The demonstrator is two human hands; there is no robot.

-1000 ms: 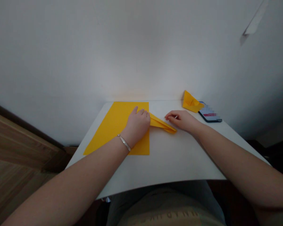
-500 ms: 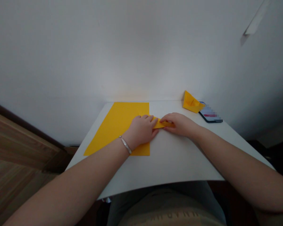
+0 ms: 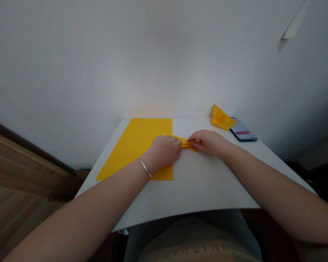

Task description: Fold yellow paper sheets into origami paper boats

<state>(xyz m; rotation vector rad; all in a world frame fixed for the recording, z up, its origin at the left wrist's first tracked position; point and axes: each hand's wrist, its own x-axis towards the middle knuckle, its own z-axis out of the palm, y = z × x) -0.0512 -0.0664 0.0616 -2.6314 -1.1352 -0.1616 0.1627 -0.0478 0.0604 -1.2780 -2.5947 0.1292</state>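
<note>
A small folded piece of yellow paper (image 3: 186, 144) is stretched between my two hands, just above or on the white table. My left hand (image 3: 166, 148), with a silver bangle at the wrist, has its fingers curled closed on the paper's left end. The right end is pinched between the thumb and fingers of my right hand (image 3: 207, 142). Part of the folded paper is hidden under the fingers. Beneath my left hand and forearm lies a large flat yellow sheet (image 3: 133, 149).
At the back right of the white table (image 3: 207, 182) stands a folded yellow paper boat (image 3: 222, 119). It touches or overlaps a phone (image 3: 243, 131) with a lit, partly blurred screen. A pale wall (image 3: 164, 65) rises behind the table. Wooden furniture (image 3: 22, 163) stands at the left.
My left fingers have curled in more tightly on the folded paper. The paper between my hands shows more of its layers, and my right fingers have shifted slightly on it.
</note>
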